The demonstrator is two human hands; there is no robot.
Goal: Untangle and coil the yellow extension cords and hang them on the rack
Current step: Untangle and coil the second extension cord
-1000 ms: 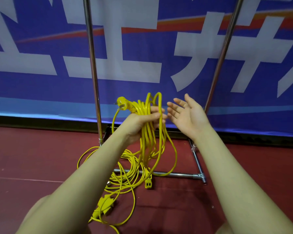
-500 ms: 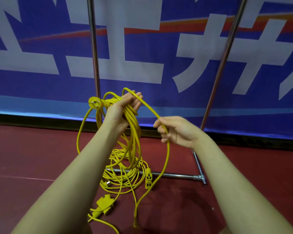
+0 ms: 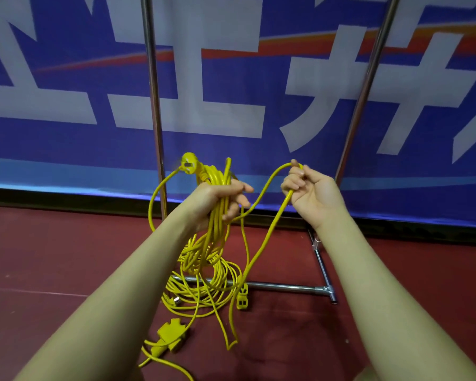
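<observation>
Red floor (image 3: 66,270): tangled yellow cords (image 3: 204,270), both hands gripping.

cords (image 3: 217,204): bright yellow all over, plain, no pattern
plug (image 3: 188,164): the same yellow, with a small grey patch on its face, centre of the frame
socket block (image 3: 171,330): yellow, lower centre
small socket end (image 3: 242,298): yellow with dark slots
rack (image 3: 364,86): shiny silver-grey metal poles and base bar
banner (image 3: 66,149): deep blue with large white characters, a red-orange streak across the top, a paler blue band along its lower edge
floor (image 3: 52,257): dark red, plain
</observation>
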